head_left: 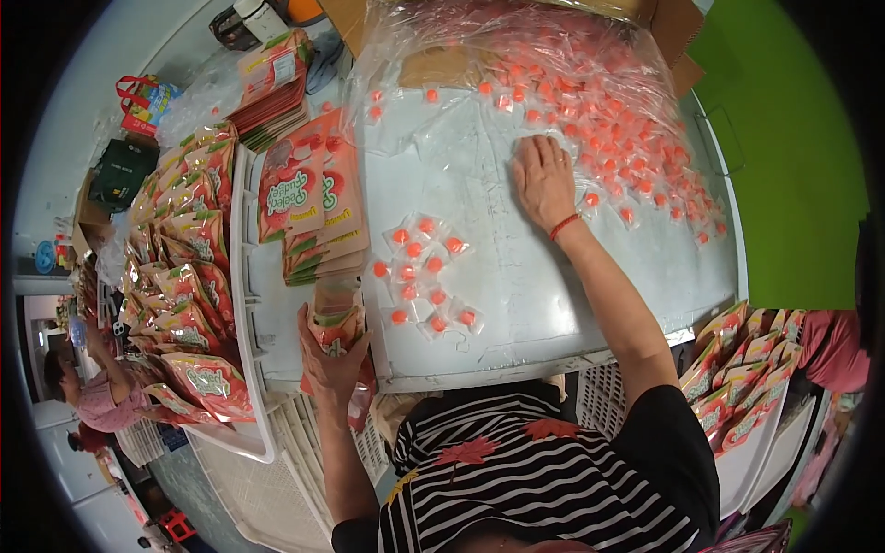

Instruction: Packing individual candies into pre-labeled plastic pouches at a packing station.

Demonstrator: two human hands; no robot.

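Note:
At the table's near left edge, my left hand wraps round a red and green pouch, whose top gapes upward. My right hand, a red cord at its wrist, lies palm down on the table, fingers stretched out. Its fingertips are beside a big heap of small clear sachets, each with an orange-red piece inside. Between my hands lies a loose group of several such sachets. Flat pouches of the same print are stacked beyond my left hand.
Left of the table, a white crate is packed with filled pouches. Another stack of flat pouches stands at the far left. A clear plastic bag spills over the far edge. More filled pouches stand at right. A person works far left.

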